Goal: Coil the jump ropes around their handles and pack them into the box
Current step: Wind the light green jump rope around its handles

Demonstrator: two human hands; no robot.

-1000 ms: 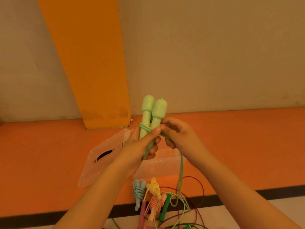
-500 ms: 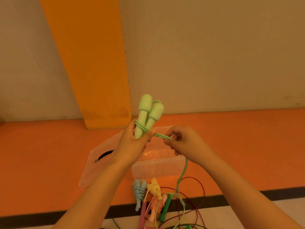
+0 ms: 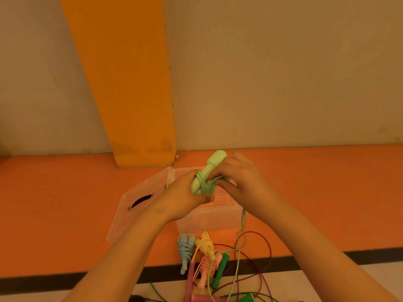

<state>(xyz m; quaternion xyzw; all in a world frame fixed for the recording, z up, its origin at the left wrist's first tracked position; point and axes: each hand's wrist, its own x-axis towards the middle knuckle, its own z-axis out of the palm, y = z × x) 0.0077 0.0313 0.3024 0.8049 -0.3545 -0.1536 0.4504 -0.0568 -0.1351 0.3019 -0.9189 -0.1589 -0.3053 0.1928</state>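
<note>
My left grip (image 3: 185, 195) curls round the pale green handles (image 3: 214, 162), which tilt up to the right above the clear box (image 3: 207, 221). My right grip (image 3: 237, 177) pinches the green rope (image 3: 204, 183) beside a few turns wound on them. The slack hangs past the box. The blue coiled rope (image 3: 185, 247), yellow coiled rope (image 3: 205, 245) and pink coiled rope (image 3: 207, 265) lie near the box, with the lid (image 3: 135, 205) at its left.

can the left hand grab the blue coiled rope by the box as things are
Probably not yet: the left hand grips the light green handles while the right hand pinches their cord. The blue rope lies uncovered before the box, so nothing blocks it.
</note>
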